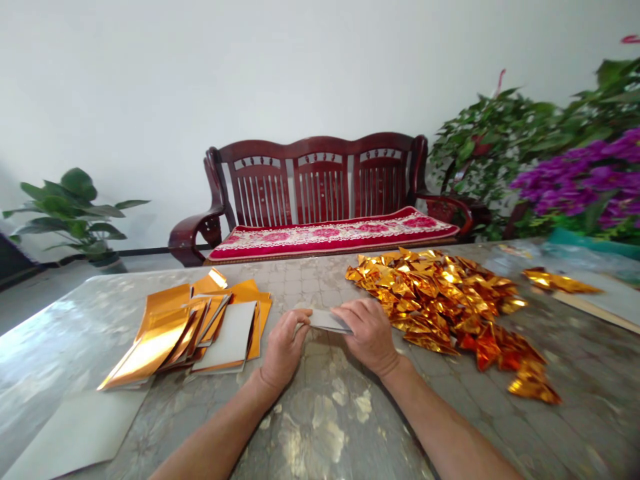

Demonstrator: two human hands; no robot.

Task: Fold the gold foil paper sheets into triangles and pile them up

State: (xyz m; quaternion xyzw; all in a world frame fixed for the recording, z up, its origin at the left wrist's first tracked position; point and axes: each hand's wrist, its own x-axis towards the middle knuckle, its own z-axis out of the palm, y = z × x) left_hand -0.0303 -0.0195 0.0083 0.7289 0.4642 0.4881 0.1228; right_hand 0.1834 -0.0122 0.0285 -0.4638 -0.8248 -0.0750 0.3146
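Observation:
Between my two hands is a folded sheet of foil paper (pixel 327 321), its pale grey back showing. My left hand (pixel 286 343) pinches its left end, with the fingers curled. At the other end my right hand (pixel 369 333) grips it between thumb and fingers. To the left lies a loose stack of gold foil paper (pixel 167 333), some sheets gold side up and some grey side up. A heap of folded gold foil pieces (pixel 435 300) spreads out just right of my right hand.
A flat pale sheet (pixel 75 427) lies at the table's near left. On the right are a lone gold piece (pixel 563 281), a pale board (pixel 610 303) and clear plastic (pixel 520 257). Beyond the patterned table (pixel 320 433) stands a wooden bench (pixel 320 180); plants flank it.

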